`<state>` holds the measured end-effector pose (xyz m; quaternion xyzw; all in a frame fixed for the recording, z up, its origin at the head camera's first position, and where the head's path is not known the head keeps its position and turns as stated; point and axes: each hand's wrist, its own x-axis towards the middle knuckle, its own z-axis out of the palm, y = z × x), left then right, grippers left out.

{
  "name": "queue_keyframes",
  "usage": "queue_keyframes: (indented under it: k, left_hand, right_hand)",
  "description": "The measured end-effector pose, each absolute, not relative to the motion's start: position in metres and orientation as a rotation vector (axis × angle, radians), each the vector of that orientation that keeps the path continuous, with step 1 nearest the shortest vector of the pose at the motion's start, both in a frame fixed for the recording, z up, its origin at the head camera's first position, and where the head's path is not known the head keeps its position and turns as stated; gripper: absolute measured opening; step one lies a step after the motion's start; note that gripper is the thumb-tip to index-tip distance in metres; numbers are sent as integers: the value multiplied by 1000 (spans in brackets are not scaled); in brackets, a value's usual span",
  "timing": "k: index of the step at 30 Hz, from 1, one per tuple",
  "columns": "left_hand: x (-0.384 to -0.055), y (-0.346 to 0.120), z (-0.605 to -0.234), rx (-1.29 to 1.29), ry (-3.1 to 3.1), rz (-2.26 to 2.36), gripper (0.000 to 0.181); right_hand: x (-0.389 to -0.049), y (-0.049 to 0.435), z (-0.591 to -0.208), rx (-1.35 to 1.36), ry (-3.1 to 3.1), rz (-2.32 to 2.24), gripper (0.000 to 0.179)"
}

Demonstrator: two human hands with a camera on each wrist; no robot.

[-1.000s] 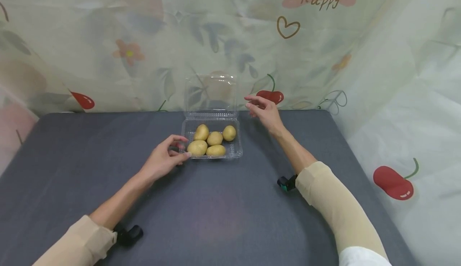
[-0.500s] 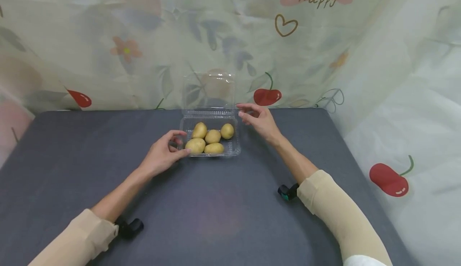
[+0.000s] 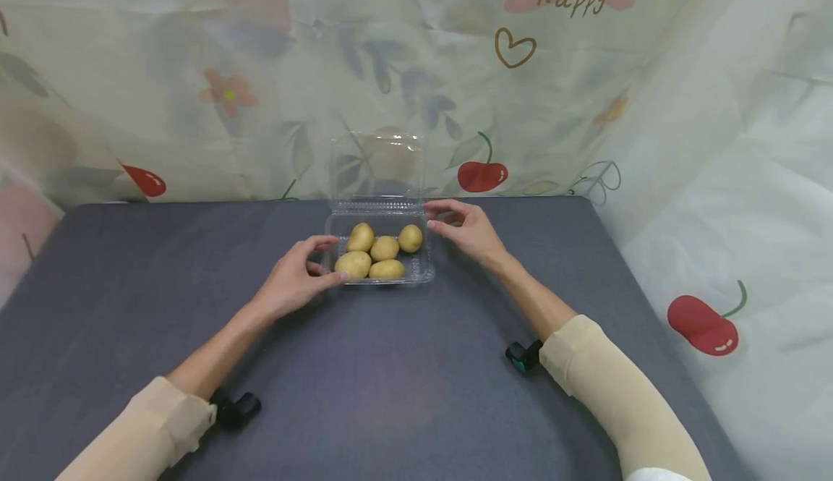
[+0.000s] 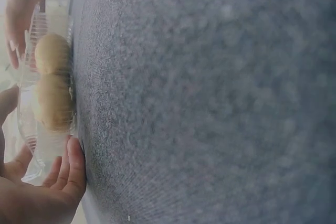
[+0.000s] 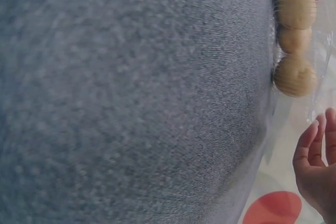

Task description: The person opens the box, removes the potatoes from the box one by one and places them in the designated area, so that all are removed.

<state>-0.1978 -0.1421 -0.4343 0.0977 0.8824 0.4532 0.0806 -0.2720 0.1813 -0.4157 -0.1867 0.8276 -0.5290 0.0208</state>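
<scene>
A clear plastic clamshell container (image 3: pixel 416 273) stands near the table's back edge, its transparent lid (image 3: pixel 377 170) raised upright behind it. Several yellow potatoes (image 3: pixel 353 265) lie inside the base. My left hand (image 3: pixel 293 278) holds the container's front left corner, thumb at the front rim and fingers along the left side; the left wrist view shows these fingers (image 4: pixel 76 163) curved beside the clear wall. Near the back right corner, by the hinge, is my right hand (image 3: pixel 470 233), its fingers loosely bent. Whether its fingertips touch the plastic cannot be told.
The table (image 3: pixel 390 380) has a dark grey cloth surface. Behind it hangs a patterned curtain (image 3: pixel 273 90), close to the raised lid. Black wrist devices (image 3: pixel 237 410) sit at both cuffs.
My right hand has moved left and down, from beside the raised lid to the container's back right corner. The left hand stays at the front left corner; the container's lid remains raised.
</scene>
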Motion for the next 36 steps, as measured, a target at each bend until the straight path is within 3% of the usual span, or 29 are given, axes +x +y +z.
queue_keyframes:
  k: [36]
  left_hand:
    - [-204, -142, -437, 229, 2420, 1546, 83]
  right_hand:
    - [-269, 163, -427, -835, 2791, -1192, 38]
